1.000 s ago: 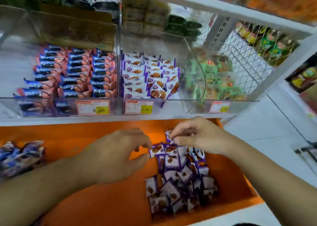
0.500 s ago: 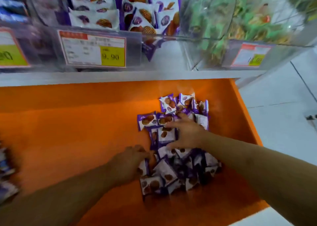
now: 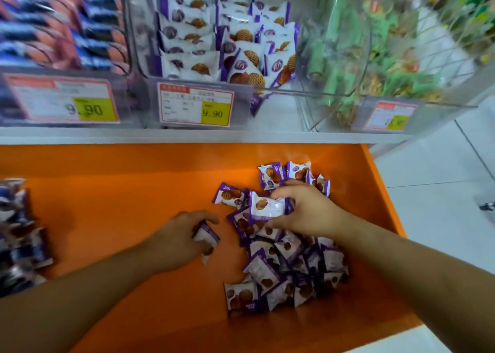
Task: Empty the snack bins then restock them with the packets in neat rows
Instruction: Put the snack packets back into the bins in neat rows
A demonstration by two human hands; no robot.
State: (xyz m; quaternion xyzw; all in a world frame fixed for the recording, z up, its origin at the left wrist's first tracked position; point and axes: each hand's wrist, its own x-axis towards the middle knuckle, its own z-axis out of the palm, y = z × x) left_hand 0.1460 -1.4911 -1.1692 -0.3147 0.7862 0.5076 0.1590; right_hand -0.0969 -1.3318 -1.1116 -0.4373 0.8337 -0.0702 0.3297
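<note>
A loose heap of purple-and-white waffle packets (image 3: 289, 267) lies on the orange shelf (image 3: 120, 205). My right hand (image 3: 302, 210) is at the top of the heap and grips one packet (image 3: 266, 206), raised off the others. My left hand (image 3: 176, 237), left of the heap, holds another packet (image 3: 206, 238) with curled fingers. Above, the middle clear bin (image 3: 198, 84) contains the same packets; its left rows stand neatly, its right side is looser.
The left bin (image 3: 61, 31) is filled with blue and red packets, and the right bin (image 3: 361, 65) with green ones. Price tags (image 3: 195, 107) front each bin. A pile of blue packets (image 3: 18, 237) sits at the shelf's left end. White floor tiles (image 3: 442, 191) lie to the right.
The view has dropped and closed in on the shelf. Both hands went down into the heap, and each has lifted one packet out of it.
</note>
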